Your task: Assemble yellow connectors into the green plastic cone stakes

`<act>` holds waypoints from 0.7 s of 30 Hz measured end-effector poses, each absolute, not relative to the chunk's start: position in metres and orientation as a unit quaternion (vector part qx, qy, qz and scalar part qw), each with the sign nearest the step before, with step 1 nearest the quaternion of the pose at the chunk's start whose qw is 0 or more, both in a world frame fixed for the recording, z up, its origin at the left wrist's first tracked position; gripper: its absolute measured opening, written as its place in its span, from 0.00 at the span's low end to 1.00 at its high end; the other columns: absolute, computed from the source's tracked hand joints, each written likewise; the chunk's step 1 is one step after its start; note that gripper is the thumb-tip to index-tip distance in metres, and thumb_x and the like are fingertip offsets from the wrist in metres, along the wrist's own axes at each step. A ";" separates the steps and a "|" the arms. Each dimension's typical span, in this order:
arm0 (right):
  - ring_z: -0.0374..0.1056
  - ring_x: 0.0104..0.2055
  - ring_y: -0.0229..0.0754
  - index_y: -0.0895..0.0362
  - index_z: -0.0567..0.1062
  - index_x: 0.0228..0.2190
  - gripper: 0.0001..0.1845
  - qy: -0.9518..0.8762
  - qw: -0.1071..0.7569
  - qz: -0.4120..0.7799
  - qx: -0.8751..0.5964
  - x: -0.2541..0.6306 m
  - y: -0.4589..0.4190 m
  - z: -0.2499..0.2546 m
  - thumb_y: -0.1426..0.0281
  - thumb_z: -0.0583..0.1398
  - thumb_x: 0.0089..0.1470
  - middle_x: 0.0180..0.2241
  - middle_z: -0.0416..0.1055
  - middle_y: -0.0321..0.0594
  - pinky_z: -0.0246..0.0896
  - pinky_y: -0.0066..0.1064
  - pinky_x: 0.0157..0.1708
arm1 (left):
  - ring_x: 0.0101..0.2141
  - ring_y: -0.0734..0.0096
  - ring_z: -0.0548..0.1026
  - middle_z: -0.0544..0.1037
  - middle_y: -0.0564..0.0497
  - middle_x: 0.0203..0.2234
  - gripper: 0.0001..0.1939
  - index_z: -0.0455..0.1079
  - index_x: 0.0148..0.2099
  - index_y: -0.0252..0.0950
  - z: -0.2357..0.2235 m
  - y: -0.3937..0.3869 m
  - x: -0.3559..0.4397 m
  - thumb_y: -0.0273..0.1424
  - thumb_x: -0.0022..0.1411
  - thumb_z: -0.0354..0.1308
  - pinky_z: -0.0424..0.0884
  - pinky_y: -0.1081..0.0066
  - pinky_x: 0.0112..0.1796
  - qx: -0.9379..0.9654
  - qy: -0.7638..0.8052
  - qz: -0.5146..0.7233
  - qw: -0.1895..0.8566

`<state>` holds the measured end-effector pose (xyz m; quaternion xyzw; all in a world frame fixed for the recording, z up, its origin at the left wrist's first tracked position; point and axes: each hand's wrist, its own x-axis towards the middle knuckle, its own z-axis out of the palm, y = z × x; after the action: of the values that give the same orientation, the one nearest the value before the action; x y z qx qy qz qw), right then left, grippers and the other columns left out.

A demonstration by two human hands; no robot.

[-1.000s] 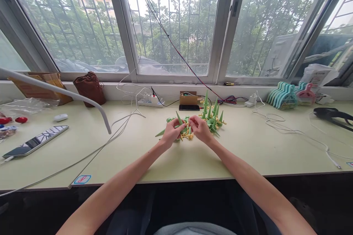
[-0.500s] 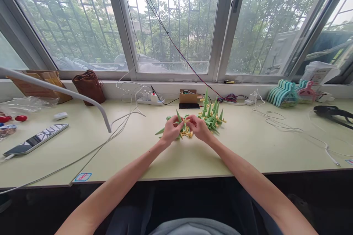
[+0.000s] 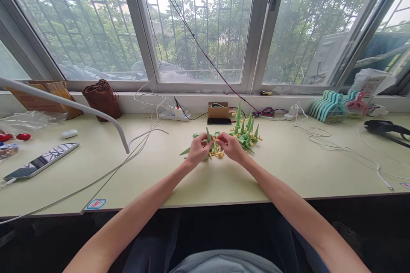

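Note:
My left hand (image 3: pixel 199 149) is closed around a green pointed cone piece (image 3: pixel 209 135), whose tip sticks up above the fingers. Close against it, my right hand (image 3: pixel 229 145) pinches a small yellow piece (image 3: pixel 215 139) at the side of the cone. Beneath and between the hands lie loose yellow pieces (image 3: pixel 218 154) and more green parts. To the right of my right hand is a pile of green cone pieces (image 3: pixel 249 133) with yellow bits attached, several standing upright. My fingers partly hide where the cone and yellow piece meet.
Behind the hands, a black phone (image 3: pixel 219 121) lies before a small cardboard box (image 3: pixel 218 111). White cables (image 3: pixel 141 147) cross the table at left, near another phone (image 3: pixel 41 161). Teal hangers (image 3: pixel 328 106) and a black strapped object (image 3: pixel 389 130) are at right.
Both hands stay nearly in place, with slight finger movement at the cone and the yellow piece. The camera view has shifted slightly.

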<state>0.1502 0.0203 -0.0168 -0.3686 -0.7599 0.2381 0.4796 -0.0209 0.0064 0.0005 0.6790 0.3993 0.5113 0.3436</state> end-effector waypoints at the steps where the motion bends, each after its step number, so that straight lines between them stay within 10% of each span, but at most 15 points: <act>1: 0.62 0.25 0.37 0.56 0.69 0.32 0.13 -0.761 0.478 0.233 -0.371 0.150 0.020 -0.017 0.59 0.56 0.60 0.24 0.67 0.34 0.58 0.28 0.28 | 0.23 0.78 0.65 0.72 0.53 0.26 0.10 0.71 0.36 0.35 0.000 0.007 -0.021 0.36 0.56 0.60 0.62 0.75 0.24 0.682 0.397 0.511 0.341; 12: 0.58 0.21 0.36 0.55 0.63 0.22 0.28 -0.780 0.435 0.225 -0.391 0.154 0.023 -0.019 0.50 0.48 0.65 0.16 0.61 0.33 0.53 0.29 0.27 | 0.24 0.77 0.66 0.73 0.52 0.30 0.09 0.69 0.34 0.36 -0.005 0.009 -0.022 0.36 0.56 0.62 0.63 0.74 0.26 0.709 0.385 0.490 0.332; 21: 0.60 0.23 0.36 0.55 0.68 0.34 0.13 -0.775 0.455 0.211 -0.384 0.152 0.021 -0.018 0.59 0.53 0.62 0.24 0.68 0.34 0.54 0.27 0.26 | 0.22 0.78 0.63 0.72 0.53 0.27 0.10 0.71 0.35 0.35 0.001 0.007 -0.020 0.37 0.56 0.59 0.62 0.75 0.23 0.677 0.420 0.504 0.334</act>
<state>0.1521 0.0209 -0.0181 -0.3837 -0.7752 0.2111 0.4553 -0.0199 0.0068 0.0006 0.6767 0.4205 0.5039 0.3337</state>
